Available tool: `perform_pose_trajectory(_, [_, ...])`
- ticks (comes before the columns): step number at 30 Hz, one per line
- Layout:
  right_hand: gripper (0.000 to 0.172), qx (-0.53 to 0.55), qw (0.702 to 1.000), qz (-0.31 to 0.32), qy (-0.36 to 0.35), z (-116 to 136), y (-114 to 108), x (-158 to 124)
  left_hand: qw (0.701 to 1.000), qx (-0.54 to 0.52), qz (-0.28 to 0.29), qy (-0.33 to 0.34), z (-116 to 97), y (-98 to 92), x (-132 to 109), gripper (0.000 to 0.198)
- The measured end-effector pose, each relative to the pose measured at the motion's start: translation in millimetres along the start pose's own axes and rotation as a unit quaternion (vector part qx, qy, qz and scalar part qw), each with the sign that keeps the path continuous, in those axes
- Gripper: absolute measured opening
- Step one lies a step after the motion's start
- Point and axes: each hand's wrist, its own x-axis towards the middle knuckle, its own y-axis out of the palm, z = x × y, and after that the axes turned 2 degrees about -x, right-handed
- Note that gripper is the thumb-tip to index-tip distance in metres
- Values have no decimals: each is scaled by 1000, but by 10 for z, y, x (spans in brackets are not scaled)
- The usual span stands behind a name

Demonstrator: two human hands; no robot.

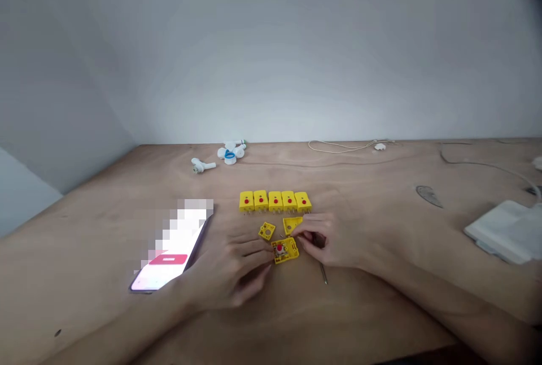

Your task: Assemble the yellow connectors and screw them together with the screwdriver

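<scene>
An opened yellow connector body [285, 250] with a red dot lies on the wooden table [381, 308] between my hands. My left hand [231, 266] has its fingers curled and pinches the body's left edge. My right hand [326, 243] is closed around a thin metal screwdriver [323, 272], with its fingertips at the body's right edge. Two loose yellow cover pieces, a small one [266, 231] and a larger one [292, 224], lie just behind. A row of several assembled yellow connectors [275, 201] stands farther back.
A lit phone [173, 249] lies left of my left hand. White plastic fittings [231, 153] and another white fitting [202, 166] sit at the back left. A thin white cable [347, 146] runs along the back. A white flat device [506, 229] with a cord rests at the right edge.
</scene>
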Motion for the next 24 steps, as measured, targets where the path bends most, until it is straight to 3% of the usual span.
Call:
perform_pose_trajectory(14, [22,-17,999,25,-10,-44,74,-11,1000,3,-12,7,-8,0,-8,25])
perform_pose_trajectory(24, [14,-25,998,40,39,-34,37,-10,1000,0,-12,5,-30,-13,11,25])
